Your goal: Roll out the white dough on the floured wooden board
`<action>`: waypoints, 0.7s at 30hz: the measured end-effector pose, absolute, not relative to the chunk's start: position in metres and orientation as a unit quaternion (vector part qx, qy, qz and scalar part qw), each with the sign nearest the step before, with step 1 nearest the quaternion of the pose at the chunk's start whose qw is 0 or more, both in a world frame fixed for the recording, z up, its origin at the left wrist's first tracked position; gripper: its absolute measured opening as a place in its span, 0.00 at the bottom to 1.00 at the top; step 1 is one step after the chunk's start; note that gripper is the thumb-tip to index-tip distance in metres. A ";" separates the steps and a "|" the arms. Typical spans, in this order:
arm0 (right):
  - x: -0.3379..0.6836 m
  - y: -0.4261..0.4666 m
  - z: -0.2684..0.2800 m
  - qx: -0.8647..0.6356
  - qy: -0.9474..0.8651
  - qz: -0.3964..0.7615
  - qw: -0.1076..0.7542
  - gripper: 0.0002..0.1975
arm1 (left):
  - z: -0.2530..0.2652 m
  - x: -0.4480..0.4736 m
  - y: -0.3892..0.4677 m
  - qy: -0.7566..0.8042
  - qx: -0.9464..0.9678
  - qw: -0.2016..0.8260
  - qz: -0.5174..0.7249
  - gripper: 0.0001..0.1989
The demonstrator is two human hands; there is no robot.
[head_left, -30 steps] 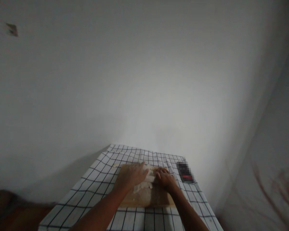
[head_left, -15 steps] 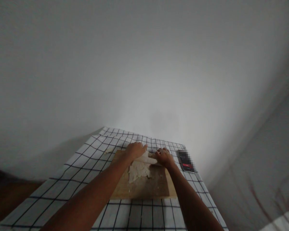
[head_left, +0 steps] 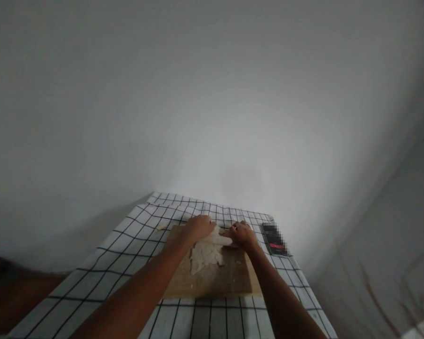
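A flattened, ragged-edged sheet of pale dough [head_left: 205, 259] lies on a wooden board [head_left: 219, 284]. Across its far part rests a pale rolling pin [head_left: 222, 239], seen only between my hands. My left hand [head_left: 200, 226] is closed over the pin's left end, with its fingertips mostly hidden. On the other end, my right hand [head_left: 243, 234] is closed with its fingers curled. Both arms reach forward over the near side of the board.
A white cloth with a black grid [head_left: 127, 254] covers the table. To the right of the board lies a dark phone [head_left: 275, 240], partly blurred out. A small pale scrap [head_left: 161, 227] sits on the cloth at the board's far left. A white wall [head_left: 212, 117] rises behind the table.
The whole view has shifted slightly, so everything sits a little lower. My left fingers look more curled than before. Both hands stay on the rolling pin.
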State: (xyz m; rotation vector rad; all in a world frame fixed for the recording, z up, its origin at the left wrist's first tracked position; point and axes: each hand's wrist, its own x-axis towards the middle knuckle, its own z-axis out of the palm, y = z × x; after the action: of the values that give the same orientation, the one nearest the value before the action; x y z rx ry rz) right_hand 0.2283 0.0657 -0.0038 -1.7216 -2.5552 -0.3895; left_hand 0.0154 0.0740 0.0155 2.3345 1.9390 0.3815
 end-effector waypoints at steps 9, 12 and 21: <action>0.225 0.014 -0.008 -0.603 -0.782 -0.073 0.138 0.18 | -0.002 0.018 0.021 0.614 0.763 -0.080 0.187 0.22; 0.223 -0.005 -0.009 -0.607 -0.776 -0.052 0.164 0.18 | -0.009 0.016 0.003 0.606 0.763 -0.094 0.204 0.22; 0.227 -0.048 -0.021 -0.564 -0.794 -0.044 0.221 0.22 | -0.029 0.007 -0.042 0.560 0.795 -0.105 0.208 0.23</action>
State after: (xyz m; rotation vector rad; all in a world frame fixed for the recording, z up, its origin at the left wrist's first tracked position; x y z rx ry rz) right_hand 0.2272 -0.0481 -0.0215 -1.5598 -2.1953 -0.1208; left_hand 0.0067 -0.0417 -0.0293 2.6807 1.8863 0.7010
